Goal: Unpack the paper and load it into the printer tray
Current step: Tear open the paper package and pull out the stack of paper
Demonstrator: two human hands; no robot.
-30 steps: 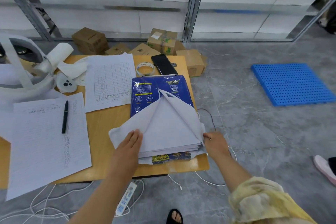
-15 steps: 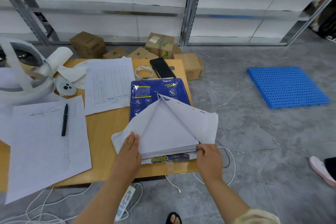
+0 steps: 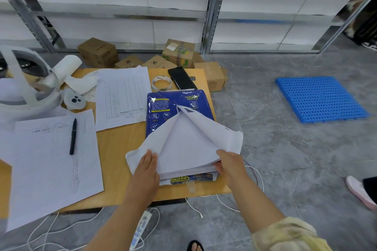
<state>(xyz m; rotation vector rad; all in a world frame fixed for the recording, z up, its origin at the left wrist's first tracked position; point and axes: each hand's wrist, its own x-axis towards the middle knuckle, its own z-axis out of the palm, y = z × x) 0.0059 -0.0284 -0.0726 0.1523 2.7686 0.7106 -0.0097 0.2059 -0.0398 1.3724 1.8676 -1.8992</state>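
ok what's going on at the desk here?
A person is unwrapping a ream of paper on the wooden desk. The blue wrapper is torn open at the near end, its flaps folded out. The left hand lies flat on the left flap; the right hand grips the stack's near right corner. The sheets are not out yet, and no printer is in view.
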